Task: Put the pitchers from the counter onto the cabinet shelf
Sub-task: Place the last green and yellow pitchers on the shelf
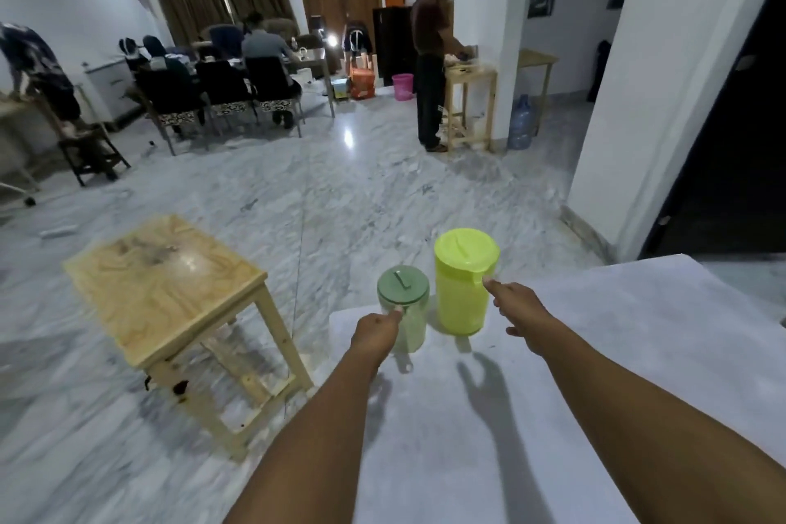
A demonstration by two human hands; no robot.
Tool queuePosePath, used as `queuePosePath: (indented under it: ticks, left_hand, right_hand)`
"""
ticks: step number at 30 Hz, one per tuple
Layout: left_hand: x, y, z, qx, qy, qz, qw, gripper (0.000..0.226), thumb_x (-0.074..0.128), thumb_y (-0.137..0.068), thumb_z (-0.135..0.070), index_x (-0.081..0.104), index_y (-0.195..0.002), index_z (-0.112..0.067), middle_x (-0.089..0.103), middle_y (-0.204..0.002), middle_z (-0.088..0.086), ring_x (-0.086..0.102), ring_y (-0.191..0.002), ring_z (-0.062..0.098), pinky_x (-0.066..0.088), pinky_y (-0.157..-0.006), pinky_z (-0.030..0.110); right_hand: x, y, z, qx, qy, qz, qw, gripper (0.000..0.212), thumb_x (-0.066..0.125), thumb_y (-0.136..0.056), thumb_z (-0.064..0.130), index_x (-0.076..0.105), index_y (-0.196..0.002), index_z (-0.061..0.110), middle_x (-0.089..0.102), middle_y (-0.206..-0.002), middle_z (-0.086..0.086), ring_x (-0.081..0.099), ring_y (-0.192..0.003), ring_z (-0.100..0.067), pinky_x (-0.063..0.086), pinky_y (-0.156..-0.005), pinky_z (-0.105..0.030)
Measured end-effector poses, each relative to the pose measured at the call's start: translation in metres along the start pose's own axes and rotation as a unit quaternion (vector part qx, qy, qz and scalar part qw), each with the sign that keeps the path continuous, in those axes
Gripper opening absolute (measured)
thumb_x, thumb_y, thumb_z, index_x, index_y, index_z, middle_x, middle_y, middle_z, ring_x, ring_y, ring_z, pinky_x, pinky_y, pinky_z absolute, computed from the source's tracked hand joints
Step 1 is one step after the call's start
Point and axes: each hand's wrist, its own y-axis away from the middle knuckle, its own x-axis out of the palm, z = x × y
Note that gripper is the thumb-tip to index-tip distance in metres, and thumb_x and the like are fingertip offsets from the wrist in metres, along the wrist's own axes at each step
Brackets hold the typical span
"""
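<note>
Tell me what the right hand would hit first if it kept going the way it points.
Most likely the yellow pitcher: the right hand points at its upper side, with the fingertip about at its rim. Whether it already touches is unclear from this view.

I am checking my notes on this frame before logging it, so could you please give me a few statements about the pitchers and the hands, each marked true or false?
1. Two pitchers stand on the white counter. True.
2. The yellow-green pitcher is shorter than the clear pitcher with the green lid. False: the yellow-green pitcher is the taller one.
3. The left hand is at the clear pitcher with the green lid. True.
4. The right hand holds the yellow-green pitcher up in the air. False: the pitcher stands on the counter, and the hand is only at its side.
5. The wooden table carries a third pitcher. False: no pitcher is on it.
</note>
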Motion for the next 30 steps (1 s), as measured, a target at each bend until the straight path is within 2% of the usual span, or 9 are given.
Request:
queuePosePath:
  ticks: [3,5,9,12,15,19,22,27,30]
  left_hand:
    - [0.02,-0.028,0.004,-0.033,-0.013,0.005,0.999,0.055,0.053,-0.093,-0.056,0.064,-0.116,-0.007,0.066,-0.117,0.018,0.062,-0.114,0.037,0.05,-0.095,0.041]
    - [0.03,-0.042,0.005,-0.045,-0.01,0.004,0.999,0.059,0.054,-0.094,-0.056,0.063,-0.121,-0.004,0.067,-0.121,0.02,0.063,-0.113,0.035,0.05,-0.092,0.038]
    - [0.048,-0.056,0.014,-0.06,0.005,0.014,0.998,0.061,0.054,-0.093,-0.059,0.063,-0.12,-0.006,0.063,-0.113,0.016,0.062,-0.112,0.036,0.05,-0.093,0.039]
    - [0.059,-0.062,0.022,-0.032,0.023,0.008,0.999,0.046,0.057,-0.092,-0.056,0.069,-0.107,-0.015,0.068,-0.116,0.014,0.064,-0.111,0.035,0.051,-0.097,0.042]
    - [0.067,-0.067,0.02,-0.005,0.045,-0.009,0.999,0.034,0.06,-0.088,-0.057,0.066,-0.086,-0.024,0.072,-0.11,0.013,0.068,-0.103,0.031,0.058,-0.092,0.046]
    - [0.065,-0.073,0.008,-0.004,0.062,-0.008,0.998,0.045,0.059,-0.091,-0.054,0.074,-0.092,-0.011,0.074,-0.104,0.014,0.068,-0.1,0.032,0.055,-0.096,0.05]
    - [0.059,-0.064,-0.004,-0.009,0.078,0.005,0.997,0.039,0.064,-0.09,-0.049,0.08,-0.086,-0.013,0.078,-0.097,0.011,0.072,-0.098,0.032,0.057,-0.092,0.042]
    - [0.058,-0.033,-0.023,0.037,0.101,0.048,0.993,0.037,0.065,-0.091,-0.047,0.08,-0.086,-0.013,0.076,-0.107,0.018,0.066,-0.086,0.029,0.054,-0.077,0.04]
    - [0.065,-0.005,-0.038,0.079,0.102,0.071,0.989,0.038,0.066,-0.089,-0.048,0.079,-0.086,-0.012,0.076,-0.107,0.018,0.067,-0.09,0.031,0.058,-0.083,0.045]
  right_hand:
    - [0.005,-0.035,0.004,0.017,-0.012,0.006,1.0,0.087,0.057,-0.086,0.063,0.048,-0.134,-0.008,0.06,-0.125,-0.028,0.058,-0.108,-0.041,0.041,-0.105,-0.059]
    - [0.01,-0.053,0.003,0.035,-0.018,0.028,0.999,0.087,0.06,-0.079,0.07,0.056,-0.129,-0.002,0.057,-0.134,-0.024,0.055,-0.122,-0.039,0.046,-0.101,-0.054]
    - [0.017,-0.075,-0.009,0.062,-0.037,0.068,0.995,0.083,0.061,-0.06,0.082,0.072,-0.108,0.016,0.07,-0.12,-0.003,0.059,-0.114,-0.027,0.05,-0.089,-0.045]
    - [0.021,-0.078,-0.009,0.043,-0.047,0.065,0.996,0.062,0.058,-0.076,0.072,0.078,-0.083,0.013,0.077,-0.103,-0.004,0.064,-0.102,-0.026,0.05,-0.081,-0.038]
    - [0.024,-0.076,-0.003,0.024,-0.069,0.048,0.996,0.046,0.056,-0.091,0.054,0.069,-0.075,0.013,0.08,-0.095,-0.007,0.062,-0.086,-0.021,0.043,-0.072,-0.033]
    - [0.019,-0.072,0.003,0.037,-0.11,0.03,0.993,0.043,0.051,-0.094,0.053,0.06,-0.076,0.015,0.078,-0.094,-0.007,0.062,-0.088,-0.02,0.046,-0.084,-0.041]
    - [0.005,-0.057,0.006,0.043,-0.12,0.023,0.992,0.044,0.049,-0.095,0.054,0.062,-0.079,0.015,0.077,-0.101,-0.007,0.064,-0.097,-0.023,0.046,-0.099,-0.053]
    - [-0.029,-0.006,0.015,0.023,-0.118,-0.004,0.993,0.047,0.046,-0.095,0.052,0.065,-0.071,0.017,0.073,-0.114,-0.015,0.061,-0.115,-0.033,0.043,-0.101,-0.057]
    - [-0.057,0.04,0.018,0.007,-0.128,-0.036,0.991,0.046,0.046,-0.095,0.052,0.063,-0.071,0.017,0.074,-0.109,-0.014,0.062,-0.114,-0.033,0.043,-0.1,-0.056]
